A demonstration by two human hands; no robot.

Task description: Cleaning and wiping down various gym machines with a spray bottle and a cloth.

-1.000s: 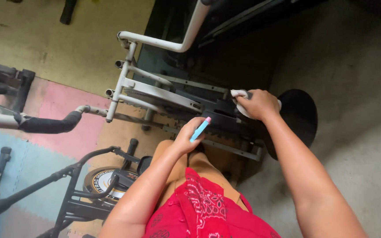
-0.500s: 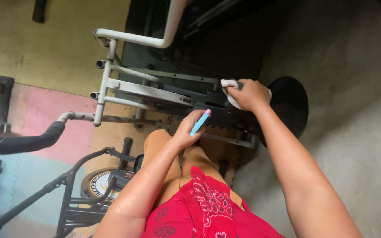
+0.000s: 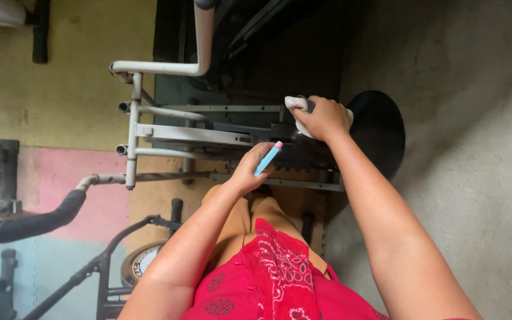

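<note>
Since the earlier frame the view has slid, so the whole gym machine sits more centred now, and both hands have kept their grips pretty much as they were. Biggest thing is that white-and-grey metal frame (image 3: 167,133) over a dark base, with a round black plate (image 3: 380,127) at its far right end. Off to the near left there's a black padded bar (image 3: 40,220). The right hand (image 3: 325,117) is curled tight around a white cloth (image 3: 296,105), pressing it onto the dark part of the machine right by the black plate. The left hand (image 3: 250,170) pinches a small light-blue stick with a pink tip (image 3: 267,158), looks like a marker or slim tube. Its long axis runs diagonally, pink end pointing far and right, toward the cloth; it hovers just near of the frame.
</note>
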